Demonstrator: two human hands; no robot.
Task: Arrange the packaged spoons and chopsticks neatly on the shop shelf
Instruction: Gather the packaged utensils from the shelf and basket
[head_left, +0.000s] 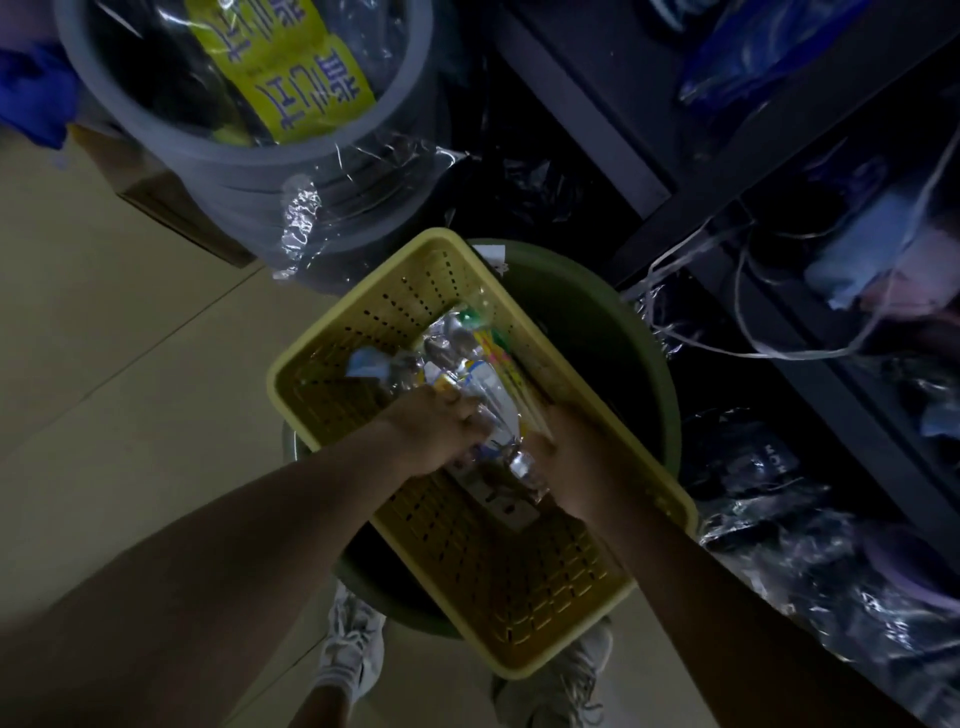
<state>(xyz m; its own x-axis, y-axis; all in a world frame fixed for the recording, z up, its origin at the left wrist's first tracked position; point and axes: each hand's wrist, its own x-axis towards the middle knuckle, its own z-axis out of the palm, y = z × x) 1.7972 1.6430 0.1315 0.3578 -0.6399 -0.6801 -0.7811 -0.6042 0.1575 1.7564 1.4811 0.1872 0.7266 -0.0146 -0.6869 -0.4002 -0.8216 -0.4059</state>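
Observation:
A yellow perforated plastic basket (566, 587) rests on top of a green tub (618, 343). Inside it lie clear-wrapped packs of spoons (452, 340) and chopsticks (511, 374) with yellow and pink printing. My left hand (434, 431) reaches into the basket and closes on the crinkled packs from the left. My right hand (569, 457) grips the same bundle from the right, near the chopstick ends. The lower ends of the packs are hidden between my hands.
A grey bucket (332, 171) with a yellow printed pack stands at the back left. Dark shop shelves (779, 218) with bagged goods and loose strings run along the right. A cardboard box (171, 202) sits by the bucket. My shoes (348, 654) stand on the tiled floor below.

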